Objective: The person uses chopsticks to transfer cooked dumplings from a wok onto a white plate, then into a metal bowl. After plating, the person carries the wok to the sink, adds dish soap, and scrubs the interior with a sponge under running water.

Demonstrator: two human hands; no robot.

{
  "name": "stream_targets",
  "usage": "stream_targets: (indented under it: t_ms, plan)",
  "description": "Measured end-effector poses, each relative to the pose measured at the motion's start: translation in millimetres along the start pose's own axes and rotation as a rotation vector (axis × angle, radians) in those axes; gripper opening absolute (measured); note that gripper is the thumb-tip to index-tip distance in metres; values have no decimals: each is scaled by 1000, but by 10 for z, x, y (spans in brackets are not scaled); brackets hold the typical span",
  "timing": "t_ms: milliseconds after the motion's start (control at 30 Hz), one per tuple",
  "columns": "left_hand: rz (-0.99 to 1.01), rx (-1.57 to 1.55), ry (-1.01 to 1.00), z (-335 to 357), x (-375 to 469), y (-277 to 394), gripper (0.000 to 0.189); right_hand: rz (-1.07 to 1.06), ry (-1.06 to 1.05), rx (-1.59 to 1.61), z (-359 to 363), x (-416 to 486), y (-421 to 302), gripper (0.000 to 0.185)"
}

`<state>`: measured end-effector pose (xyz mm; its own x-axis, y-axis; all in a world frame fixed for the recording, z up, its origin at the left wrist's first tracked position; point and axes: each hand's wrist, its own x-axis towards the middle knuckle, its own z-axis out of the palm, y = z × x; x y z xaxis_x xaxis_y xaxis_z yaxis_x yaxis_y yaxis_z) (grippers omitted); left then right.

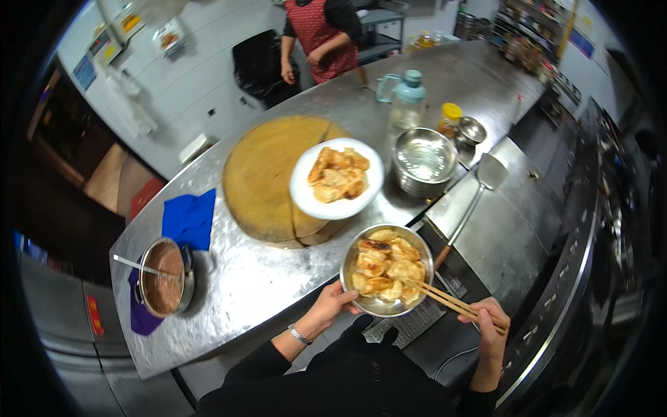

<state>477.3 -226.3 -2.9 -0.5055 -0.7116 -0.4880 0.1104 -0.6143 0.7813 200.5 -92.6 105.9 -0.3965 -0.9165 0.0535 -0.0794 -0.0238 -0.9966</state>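
My left hand [329,307] grips the near-left rim of a stainless steel bowl [367,307]. Browned, pan-fried dumplings [388,266] fill much of the bowl. In my right hand [487,320] is a pair of wooden chopsticks [443,298], their tips among the dumplings at the bowl's right side. Just beyond the bowl, a white plate [299,195] of similar fried dumplings [341,174] sits over the right part of a thick round wooden chopping block [260,172].
A metal pot [162,276] of brownish mixture stands on the steel counter [245,281] by a blue cloth [190,219]. Rightward are a steel pot of clear liquid [424,156], a pitcher [409,101], a yellow-lidded jar [449,117] and a spatula [490,172]. A person in a red apron [325,44] stands across.
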Motion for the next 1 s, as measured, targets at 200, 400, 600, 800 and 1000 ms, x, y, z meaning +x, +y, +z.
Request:
stream_targets:
  t_ms: [200, 400, 600, 800, 1000]
  plan:
    - [114, -269, 399, -712, -736, -408, 26, -1, -32, 334, 439, 460, 127, 27]
    - [324, -520, 824, -1372, -988, -900, 22, 77, -180, 419, 735, 577, 246, 28]
    - [427, -742, 1149, -2028, -986, -1141, 20, 153, -209, 387, 820, 525, 305, 27]
    - [399, -706, 1204, -2239, -1041, -1253, 19, 195, -232, 362, 814, 551, 353, 27]
    - [185, -532, 1176, -2217, -968, -1219, 31, 256, -320, 415, 1159, 538, 423, 17]
